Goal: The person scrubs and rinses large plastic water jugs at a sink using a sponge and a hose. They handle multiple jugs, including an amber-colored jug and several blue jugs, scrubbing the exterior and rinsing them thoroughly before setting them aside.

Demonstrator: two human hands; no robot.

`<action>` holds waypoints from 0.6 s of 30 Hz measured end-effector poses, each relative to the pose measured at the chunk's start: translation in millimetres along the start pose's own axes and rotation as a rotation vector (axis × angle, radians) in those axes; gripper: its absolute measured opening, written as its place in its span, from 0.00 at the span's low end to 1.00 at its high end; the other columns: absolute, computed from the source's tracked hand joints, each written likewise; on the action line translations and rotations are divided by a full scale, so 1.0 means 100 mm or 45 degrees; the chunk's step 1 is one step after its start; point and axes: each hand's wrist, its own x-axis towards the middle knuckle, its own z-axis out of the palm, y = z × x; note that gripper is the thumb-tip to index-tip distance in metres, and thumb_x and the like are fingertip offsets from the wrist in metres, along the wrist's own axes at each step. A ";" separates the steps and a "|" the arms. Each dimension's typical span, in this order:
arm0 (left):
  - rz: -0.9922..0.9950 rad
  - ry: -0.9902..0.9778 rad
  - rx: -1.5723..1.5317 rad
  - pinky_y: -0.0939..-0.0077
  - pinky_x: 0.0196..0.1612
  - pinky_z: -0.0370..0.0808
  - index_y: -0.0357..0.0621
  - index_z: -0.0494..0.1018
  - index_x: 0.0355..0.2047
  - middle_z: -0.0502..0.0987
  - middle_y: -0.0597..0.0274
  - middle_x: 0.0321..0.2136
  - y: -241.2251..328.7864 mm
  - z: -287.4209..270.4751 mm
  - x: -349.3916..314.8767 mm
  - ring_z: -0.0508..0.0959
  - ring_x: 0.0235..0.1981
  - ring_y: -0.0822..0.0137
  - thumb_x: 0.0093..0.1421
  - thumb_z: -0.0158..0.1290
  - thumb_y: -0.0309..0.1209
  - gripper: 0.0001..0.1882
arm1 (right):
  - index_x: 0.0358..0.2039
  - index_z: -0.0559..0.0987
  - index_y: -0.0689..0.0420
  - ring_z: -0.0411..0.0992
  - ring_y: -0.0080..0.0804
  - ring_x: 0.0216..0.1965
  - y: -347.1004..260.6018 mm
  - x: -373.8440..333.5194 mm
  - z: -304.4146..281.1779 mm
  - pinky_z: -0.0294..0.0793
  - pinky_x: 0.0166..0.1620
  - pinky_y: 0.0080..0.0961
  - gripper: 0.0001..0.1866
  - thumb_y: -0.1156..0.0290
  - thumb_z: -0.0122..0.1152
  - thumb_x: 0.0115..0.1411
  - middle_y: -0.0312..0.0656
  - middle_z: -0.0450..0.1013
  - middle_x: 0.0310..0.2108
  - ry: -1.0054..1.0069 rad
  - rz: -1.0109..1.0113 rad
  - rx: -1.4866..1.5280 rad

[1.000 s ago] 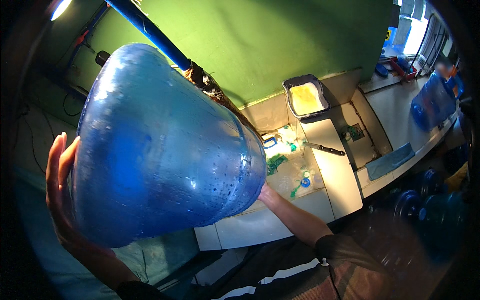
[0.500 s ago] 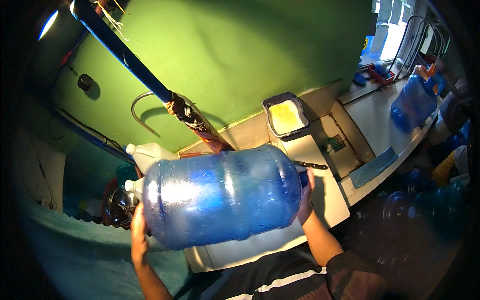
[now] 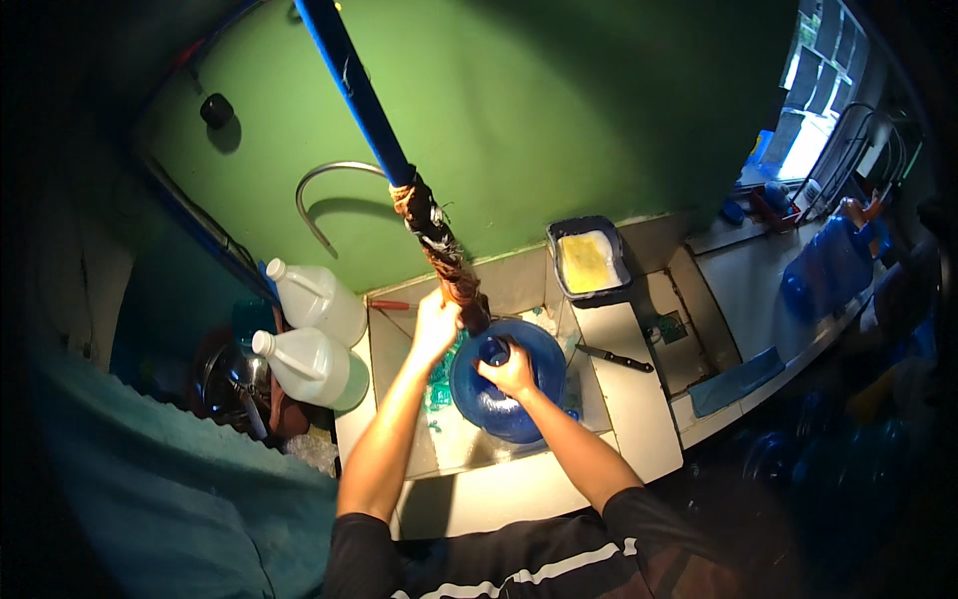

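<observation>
A large clear-blue water jug (image 3: pixel 507 411) stands upright in the sink basin (image 3: pixel 591 404), its neck pointing up. My right hand (image 3: pixel 511 373) is closed around the jug's neck. Just left of it, my left hand (image 3: pixel 439 324) grips the lower end of a long pole (image 3: pixel 439 235), blue above and wrapped in brown, ragged material below. The pole slants down from the top of the view and its dark tip is near the jug's mouth, though apart or touching I cannot tell. Teal-green pieces (image 3: pixel 439 389) lie in the basin beside the jug.
Two white handled jugs (image 3: pixel 309 369) stand on the left. A dark tub (image 3: pixel 591 262) with yellowish contents sits behind the basin. A black-handled knife (image 3: pixel 616 357) lies on the counter's right side, near a blue cloth (image 3: pixel 736 381). Another blue jug (image 3: pixel 826 265) is farther right.
The blue jug has gone from lying sideways between both hands to upright in the basin. My left hand has left its base and taken the pole; my right hand holds the neck.
</observation>
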 end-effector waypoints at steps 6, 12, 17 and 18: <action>0.232 0.027 -0.141 0.88 0.22 0.66 0.43 0.76 0.51 0.78 0.73 0.31 1.20 -0.68 -0.11 0.70 0.23 0.85 0.68 0.45 0.34 0.17 | 0.42 0.78 0.60 0.80 0.55 0.40 0.05 0.40 0.30 0.79 0.44 0.44 0.32 0.51 0.77 0.43 0.54 0.80 0.35 0.051 -0.017 -0.391; 0.055 -0.033 -0.148 0.83 0.37 0.77 0.40 0.72 0.57 0.81 0.67 0.44 1.39 -0.61 -0.21 0.78 0.34 0.82 0.66 0.49 0.35 0.21 | 0.46 0.78 0.58 0.80 0.50 0.43 -0.05 0.51 0.42 0.78 0.48 0.42 0.32 0.54 0.78 0.44 0.51 0.81 0.37 -0.156 0.192 -0.222; -0.089 -0.017 -0.183 0.85 0.35 0.74 0.41 0.75 0.49 0.69 0.77 0.26 0.55 -0.44 -0.20 0.66 0.25 0.84 0.68 0.49 0.31 0.13 | 0.49 0.77 0.58 0.79 0.49 0.46 -0.15 0.48 0.41 0.77 0.49 0.41 0.35 0.52 0.78 0.44 0.51 0.80 0.42 -0.270 0.320 -0.249; -0.049 -0.063 -0.193 0.86 0.36 0.73 0.41 0.75 0.49 0.71 0.76 0.28 0.40 -0.41 -0.22 0.68 0.27 0.85 0.69 0.49 0.32 0.13 | 0.47 0.77 0.58 0.79 0.49 0.46 -0.15 0.47 0.42 0.77 0.48 0.41 0.33 0.52 0.77 0.44 0.51 0.80 0.42 -0.288 0.375 -0.230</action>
